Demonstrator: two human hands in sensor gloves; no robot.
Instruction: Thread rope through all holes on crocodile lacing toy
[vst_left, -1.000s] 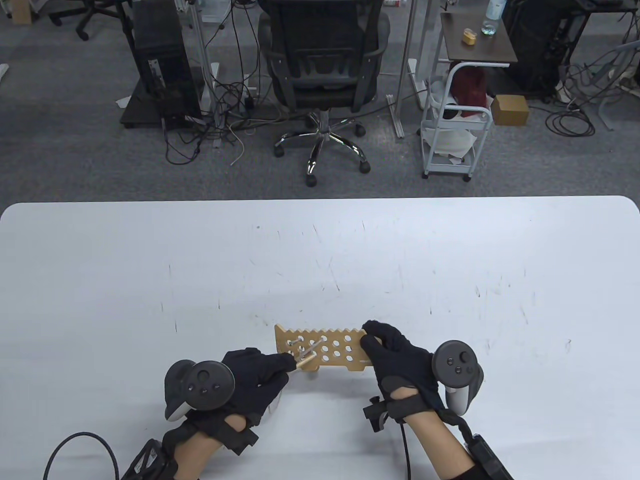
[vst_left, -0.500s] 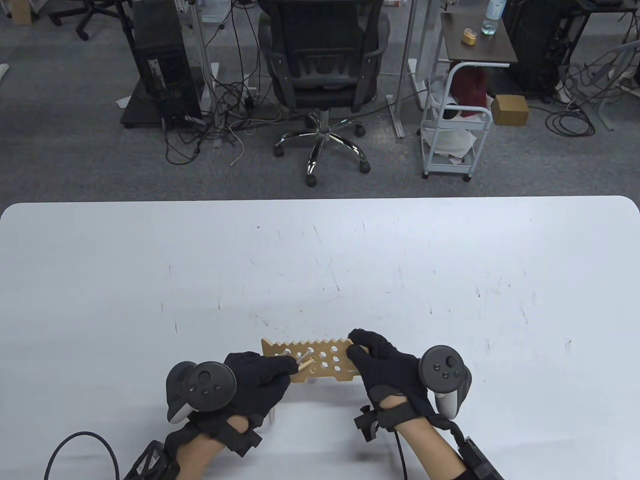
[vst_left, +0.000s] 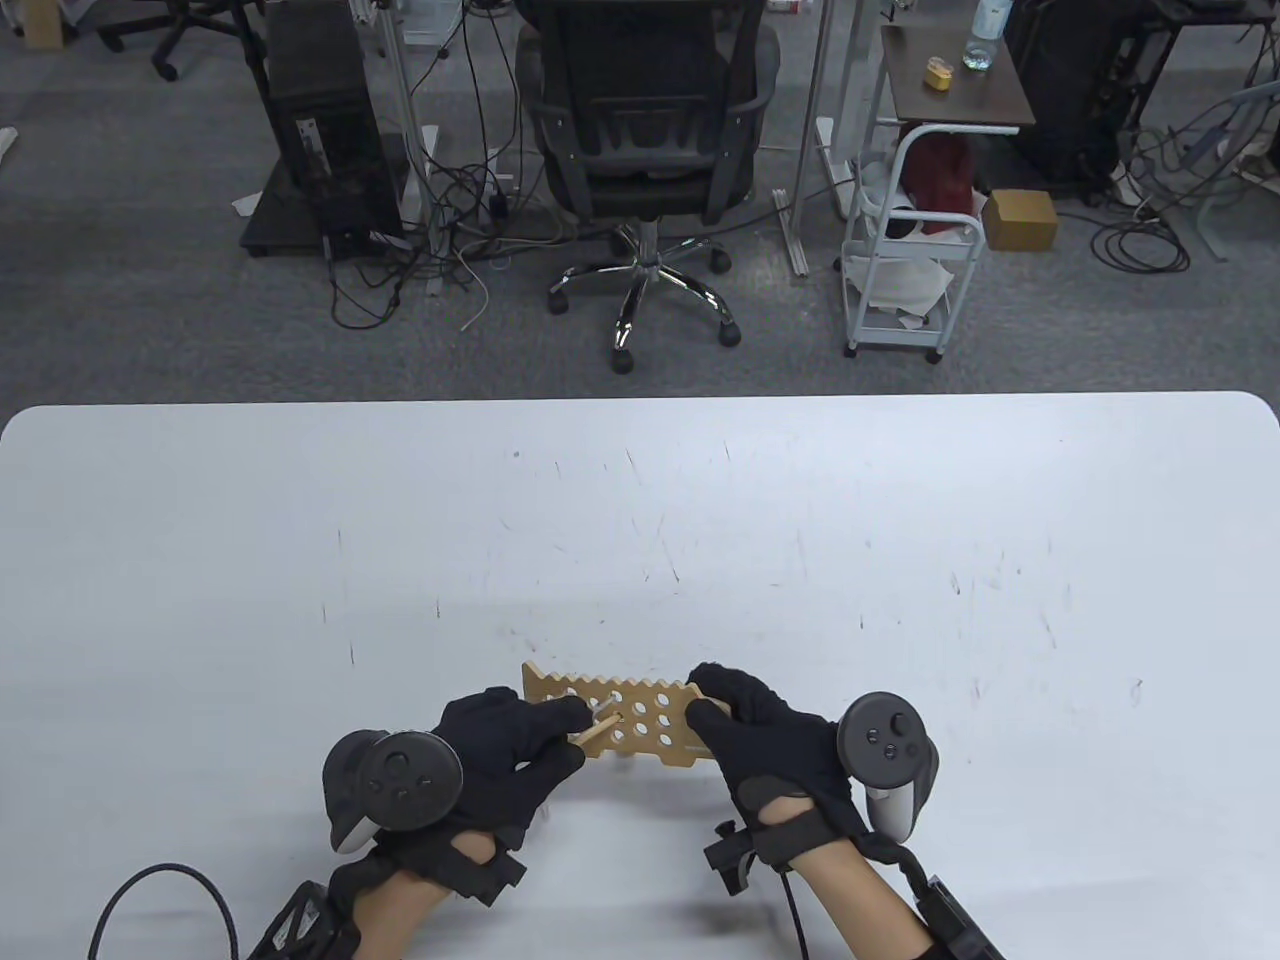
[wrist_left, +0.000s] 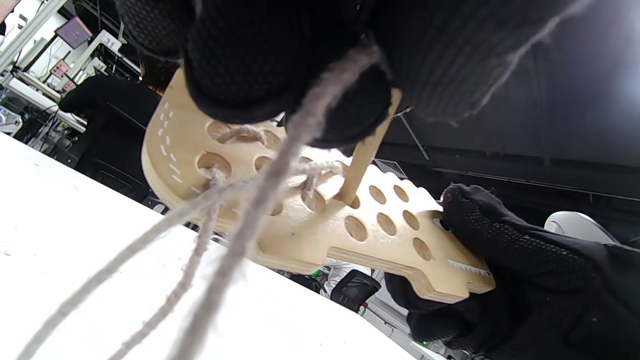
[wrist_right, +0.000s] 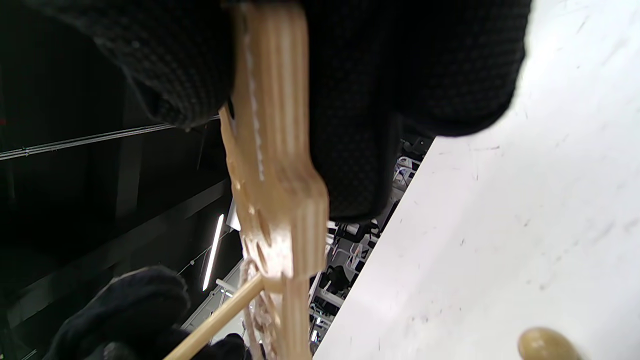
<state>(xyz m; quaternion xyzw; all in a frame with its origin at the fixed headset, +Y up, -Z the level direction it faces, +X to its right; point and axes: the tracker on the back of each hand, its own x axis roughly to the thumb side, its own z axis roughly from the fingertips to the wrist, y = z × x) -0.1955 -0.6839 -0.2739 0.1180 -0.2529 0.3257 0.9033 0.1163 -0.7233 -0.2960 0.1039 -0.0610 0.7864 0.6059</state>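
Note:
The wooden crocodile lacing board (vst_left: 650, 722) is held just above the table near its front edge. My right hand (vst_left: 715, 700) grips the board's right end. My left hand (vst_left: 575, 722) pinches a thin wooden needle stick (vst_left: 597, 730). In the left wrist view the stick (wrist_left: 365, 155) has its tip in a hole in the middle of the board (wrist_left: 310, 230). Grey rope (wrist_left: 240, 210) runs through holes at the board's left end and trails down from my fingers (wrist_left: 280, 75). The right wrist view shows the board (wrist_right: 275, 165) edge-on with the stick (wrist_right: 220, 315) reaching it from below.
The white table (vst_left: 640, 520) stretches wide beyond the toy. A small rounded wooden piece (wrist_right: 545, 345) lies on the table in the right wrist view. Beyond the far edge stand an office chair (vst_left: 645, 150) and a white cart (vst_left: 910, 240).
Both hands and the board have shifted a little to the left and toward the front edge. The stick now lies flatter, with its tip at a hole further right.

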